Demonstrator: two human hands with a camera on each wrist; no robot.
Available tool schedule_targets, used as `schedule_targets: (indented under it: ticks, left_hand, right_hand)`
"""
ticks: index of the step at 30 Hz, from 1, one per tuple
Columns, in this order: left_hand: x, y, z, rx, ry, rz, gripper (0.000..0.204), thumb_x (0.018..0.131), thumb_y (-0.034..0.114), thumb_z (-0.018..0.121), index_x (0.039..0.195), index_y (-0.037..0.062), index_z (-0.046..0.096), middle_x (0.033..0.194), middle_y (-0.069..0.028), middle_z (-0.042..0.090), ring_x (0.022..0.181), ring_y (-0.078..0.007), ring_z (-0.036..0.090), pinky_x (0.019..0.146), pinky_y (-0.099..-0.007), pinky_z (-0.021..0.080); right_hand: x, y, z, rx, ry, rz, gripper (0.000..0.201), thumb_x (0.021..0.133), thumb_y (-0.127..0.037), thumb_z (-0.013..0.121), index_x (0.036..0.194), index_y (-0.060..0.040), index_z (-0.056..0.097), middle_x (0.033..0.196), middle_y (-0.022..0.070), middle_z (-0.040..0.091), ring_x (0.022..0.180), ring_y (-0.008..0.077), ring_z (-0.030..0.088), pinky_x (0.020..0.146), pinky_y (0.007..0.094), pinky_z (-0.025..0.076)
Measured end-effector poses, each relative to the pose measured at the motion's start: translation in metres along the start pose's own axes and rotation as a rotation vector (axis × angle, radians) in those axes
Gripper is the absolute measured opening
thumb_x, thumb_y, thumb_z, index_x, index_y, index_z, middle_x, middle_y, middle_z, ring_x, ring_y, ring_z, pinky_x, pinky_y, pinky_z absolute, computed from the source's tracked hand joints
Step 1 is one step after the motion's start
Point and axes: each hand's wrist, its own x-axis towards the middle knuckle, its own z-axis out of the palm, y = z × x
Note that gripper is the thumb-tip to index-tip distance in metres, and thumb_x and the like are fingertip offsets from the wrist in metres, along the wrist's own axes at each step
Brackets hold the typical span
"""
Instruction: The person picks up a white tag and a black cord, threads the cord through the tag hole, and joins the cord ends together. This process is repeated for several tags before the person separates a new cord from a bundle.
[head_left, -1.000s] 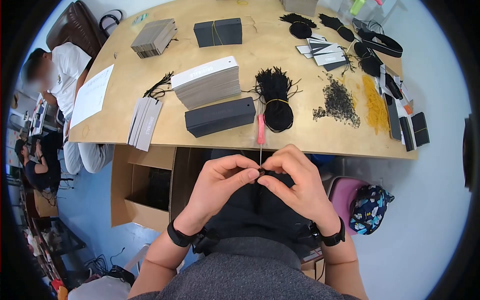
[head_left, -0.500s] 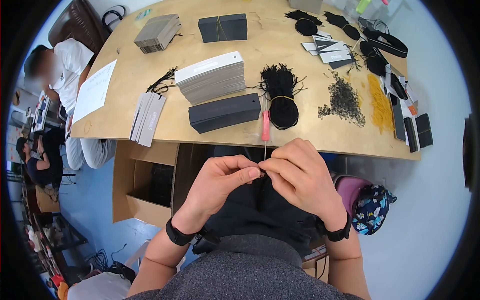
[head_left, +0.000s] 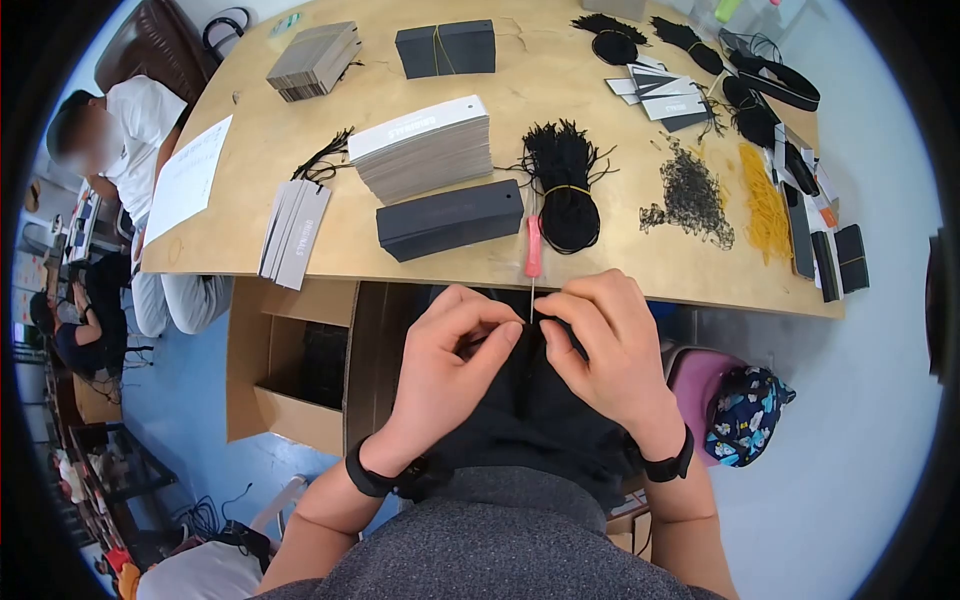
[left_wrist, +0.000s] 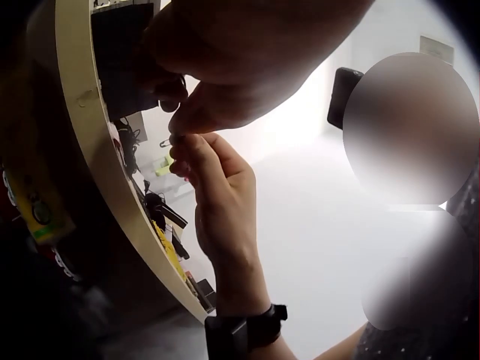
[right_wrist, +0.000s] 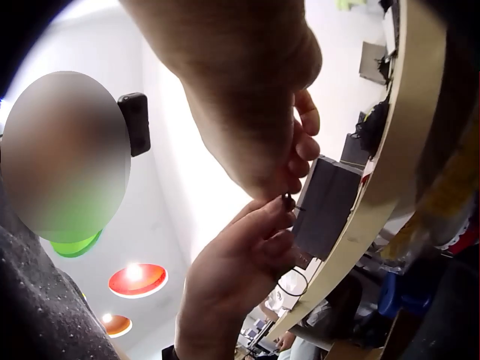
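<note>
Both hands meet over the lap, just in front of the table edge. My left hand [head_left: 455,360] pinches between thumb and index finger a tiny dark wire piece that looks like a safety pin [left_wrist: 166,142]. My right hand [head_left: 610,350] has thumb and index finger close together at the same piece, its other fingers bent. Fingers hide most of the pin. Just beyond the fingertips, a pink-handled tool [head_left: 533,248] lies at the edge, its thin metal shaft pointing towards the hands. A bundle of black cords [head_left: 568,200] lies behind it.
On the table [head_left: 440,275] stand a grey tag stack [head_left: 425,155] and a dark tag stack [head_left: 450,222]. To the right lie a black pin heap [head_left: 690,200] and yellow bands [head_left: 765,210]. An open carton [head_left: 290,360] stands below; a person [head_left: 140,130] sits left.
My fingertips, pressed together before, now stand slightly apart in the head view. The left hand's thumb and finger have risen a little. The head view has shifted slightly.
</note>
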Motion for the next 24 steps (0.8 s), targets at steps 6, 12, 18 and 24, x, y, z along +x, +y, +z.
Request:
schedule_targets:
  ticks: [6, 12, 18, 24]
  left_hand:
    - [0.002, -0.005, 0.000, -0.524, -0.091, -0.295, 0.010, 0.094, 0.008, 0.066, 0.098, -0.0012, 0.068, 0.088, 0.0020, 0.058, 0.076, -0.0022, 0.051, 0.067, -0.0185, 0.041]
    - [-0.001, 0.000, 0.005, -0.637, -0.038, -0.399, 0.012, 0.092, 0.007, 0.067, 0.102, 0.0000, 0.069, 0.085, 0.0029, 0.060, 0.073, -0.0033, 0.050, 0.065, -0.0191, 0.040]
    - [-0.004, -0.002, 0.009, -0.693, -0.046, -0.332, 0.016, 0.093, 0.007, 0.066, 0.108, 0.0003, 0.069, 0.083, 0.0025, 0.061, 0.071, -0.0049, 0.047, 0.064, -0.0207, 0.039]
    - [-0.005, -0.004, 0.002, -0.904, -0.182, -0.497, 0.021, 0.094, 0.010, 0.066, 0.112, -0.0001, 0.068, 0.084, 0.0037, 0.059, 0.070, -0.0041, 0.041, 0.063, -0.0200, 0.035]
  right_hand:
    - [-0.006, -0.007, 0.002, 0.043, 0.044, -0.021, 0.023, 0.071, -0.005, 0.078, 0.091, -0.0066, 0.066, 0.085, 0.0043, 0.056, 0.075, 0.0231, 0.056, 0.068, 0.0345, 0.043]
    - [-0.009, -0.009, 0.010, -0.018, 0.061, -0.001, 0.022, 0.071, -0.005, 0.078, 0.088, -0.0061, 0.065, 0.081, 0.0039, 0.054, 0.073, 0.0231, 0.055, 0.067, 0.0341, 0.044]
    - [-0.009, -0.011, 0.011, 0.087, 0.082, 0.129, 0.019, 0.071, -0.001, 0.075, 0.082, -0.0056, 0.060, 0.078, 0.0053, 0.053, 0.070, 0.0225, 0.056, 0.064, 0.0339, 0.045]
    - [-0.008, -0.008, 0.001, 0.522, -0.037, 0.481, 0.015, 0.075, 0.000, 0.069, 0.084, -0.0025, 0.058, 0.078, 0.0066, 0.054, 0.067, 0.0168, 0.056, 0.063, 0.0276, 0.046]
